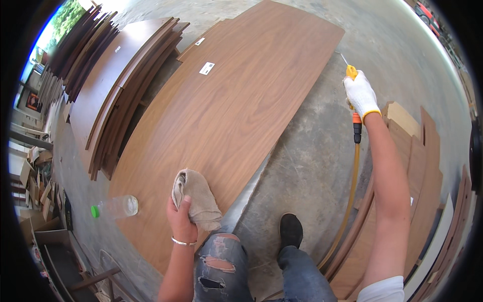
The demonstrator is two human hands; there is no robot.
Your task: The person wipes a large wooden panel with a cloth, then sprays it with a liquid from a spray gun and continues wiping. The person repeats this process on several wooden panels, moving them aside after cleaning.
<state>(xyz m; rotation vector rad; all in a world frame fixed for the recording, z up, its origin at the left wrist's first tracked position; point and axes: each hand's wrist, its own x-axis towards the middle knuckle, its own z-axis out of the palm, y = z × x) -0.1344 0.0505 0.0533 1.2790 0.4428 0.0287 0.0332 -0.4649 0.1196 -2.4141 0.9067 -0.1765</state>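
My left hand (182,221) is bare and closed round a folded beige cloth (201,199), held over the near end of a large brown wood-grain panel (226,105). In my right hand (361,94), which wears a white knit glove with a yellow cuff, is a yellow air blow gun (351,71). Its thin metal nozzle points toward the panel's far right corner. An orange and black coupling (357,128) joins the gun to a yellow hose (347,216) that runs down toward my legs. A white label (206,68) sticks to the panel's surface.
A clear bottle with a green cap (118,207) lies on its side at the panel's left edge. Stacked brown panels (126,85) stand to the left. More boards (412,166) lie at the right, beside the hose. Cardboard scraps (43,186) are heaped at the far left.
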